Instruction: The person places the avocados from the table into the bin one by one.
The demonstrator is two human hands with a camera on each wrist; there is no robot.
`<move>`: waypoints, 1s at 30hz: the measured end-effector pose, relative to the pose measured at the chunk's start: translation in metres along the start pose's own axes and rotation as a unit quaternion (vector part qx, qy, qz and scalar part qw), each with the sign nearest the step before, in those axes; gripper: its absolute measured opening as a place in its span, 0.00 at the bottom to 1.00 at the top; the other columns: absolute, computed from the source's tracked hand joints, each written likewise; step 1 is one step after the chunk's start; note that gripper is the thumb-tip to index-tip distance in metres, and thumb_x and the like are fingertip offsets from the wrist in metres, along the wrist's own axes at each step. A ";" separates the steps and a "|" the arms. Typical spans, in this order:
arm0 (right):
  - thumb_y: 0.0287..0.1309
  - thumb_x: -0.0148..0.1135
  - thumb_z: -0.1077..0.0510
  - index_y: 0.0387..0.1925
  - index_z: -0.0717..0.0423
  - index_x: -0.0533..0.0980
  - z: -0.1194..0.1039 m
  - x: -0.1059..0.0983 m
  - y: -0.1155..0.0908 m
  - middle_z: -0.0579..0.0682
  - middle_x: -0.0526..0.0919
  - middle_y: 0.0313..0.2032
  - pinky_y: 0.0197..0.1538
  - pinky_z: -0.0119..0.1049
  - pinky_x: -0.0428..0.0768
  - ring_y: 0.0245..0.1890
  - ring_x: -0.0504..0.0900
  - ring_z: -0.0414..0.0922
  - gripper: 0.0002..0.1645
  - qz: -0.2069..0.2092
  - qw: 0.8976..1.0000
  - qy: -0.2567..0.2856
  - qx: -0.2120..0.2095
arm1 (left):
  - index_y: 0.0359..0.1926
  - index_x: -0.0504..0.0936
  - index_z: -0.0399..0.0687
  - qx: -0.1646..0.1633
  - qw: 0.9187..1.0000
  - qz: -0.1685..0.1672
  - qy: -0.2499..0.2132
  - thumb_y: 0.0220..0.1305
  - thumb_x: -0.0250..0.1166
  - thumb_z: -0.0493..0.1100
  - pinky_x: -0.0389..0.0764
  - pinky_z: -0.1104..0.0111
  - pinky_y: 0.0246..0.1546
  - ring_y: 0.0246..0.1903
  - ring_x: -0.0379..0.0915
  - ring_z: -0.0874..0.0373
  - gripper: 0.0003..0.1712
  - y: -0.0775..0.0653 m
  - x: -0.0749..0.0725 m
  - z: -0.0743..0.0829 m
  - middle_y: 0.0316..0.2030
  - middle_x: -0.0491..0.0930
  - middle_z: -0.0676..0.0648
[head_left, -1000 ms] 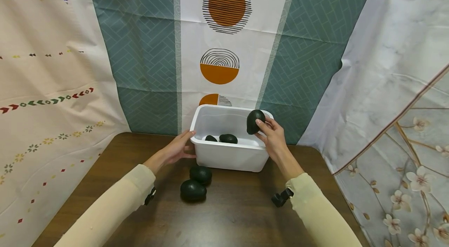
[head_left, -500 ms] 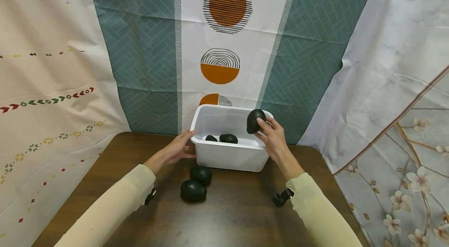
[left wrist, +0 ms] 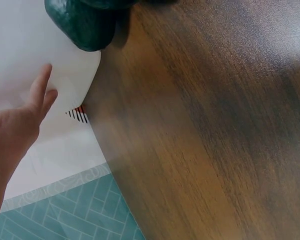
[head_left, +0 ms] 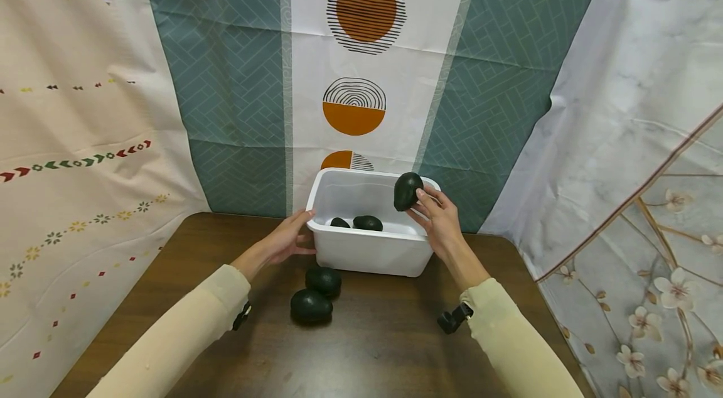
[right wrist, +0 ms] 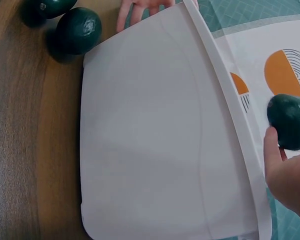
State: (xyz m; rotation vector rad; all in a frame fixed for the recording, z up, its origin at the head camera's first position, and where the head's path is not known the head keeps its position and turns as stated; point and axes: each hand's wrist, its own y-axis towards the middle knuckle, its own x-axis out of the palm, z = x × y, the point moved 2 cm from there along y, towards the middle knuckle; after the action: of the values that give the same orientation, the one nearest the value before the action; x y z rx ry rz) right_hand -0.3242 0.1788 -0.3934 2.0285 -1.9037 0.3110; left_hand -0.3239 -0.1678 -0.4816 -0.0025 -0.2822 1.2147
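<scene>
With thumb and fingertips, my right hand (head_left: 442,220) holds a dark green avocado (head_left: 408,191) over the right part of a white plastic bin (head_left: 369,253). My left hand (head_left: 285,238) rests against the bin's left end, its thumb at the rim and its fingers spread along the outside. Two avocados lie inside the bin, one whole in sight (head_left: 368,223) and another avocado (head_left: 339,223) partly hidden by the front wall. In front of the bin's left corner, two more avocados, a nearer avocado (head_left: 312,307) and a farther avocado (head_left: 324,281), lie close together on the table.
The brown wooden table (head_left: 384,335) spreads in front of the bin. Behind it hangs a green and white cloth (head_left: 237,103) with orange circles. Patterned cloths also hang at the left and right sides. A dark wrist device (head_left: 454,318) sits at the right cuff.
The avocado in my right hand has tilted and shifted slightly left and up. My left hand, the bin and the other avocados stay where they were.
</scene>
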 end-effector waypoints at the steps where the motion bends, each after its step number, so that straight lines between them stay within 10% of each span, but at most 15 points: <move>1: 0.62 0.68 0.54 0.63 0.62 0.67 0.000 0.000 0.000 0.60 0.74 0.56 0.60 0.49 0.79 0.55 0.79 0.60 0.33 -0.003 1.000 0.003 -0.001 | 0.78 0.43 0.52 0.000 1.000 0.000 0.001 0.73 0.53 0.64 0.73 0.37 0.56 0.71 0.50 0.31 0.46 0.000 0.000 0.000 0.74 0.48 0.38; 30: 0.67 0.63 0.57 0.61 0.60 0.70 0.015 0.029 -0.024 0.64 0.73 0.63 0.60 0.48 0.79 0.60 0.76 0.59 0.24 -0.112 0.991 -0.067 -0.017 | 0.77 0.44 0.48 0.007 1.000 0.002 0.018 0.74 0.49 0.64 0.73 0.37 0.57 0.69 0.51 0.28 0.44 0.001 0.000 -0.001 0.76 0.41 0.40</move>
State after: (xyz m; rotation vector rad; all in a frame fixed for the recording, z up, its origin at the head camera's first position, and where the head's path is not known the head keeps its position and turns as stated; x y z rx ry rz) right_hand -0.2988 0.1471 -0.3982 2.2634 -1.7177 0.0864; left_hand -0.3247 -0.1676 -0.4829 -0.0124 -0.2418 1.2199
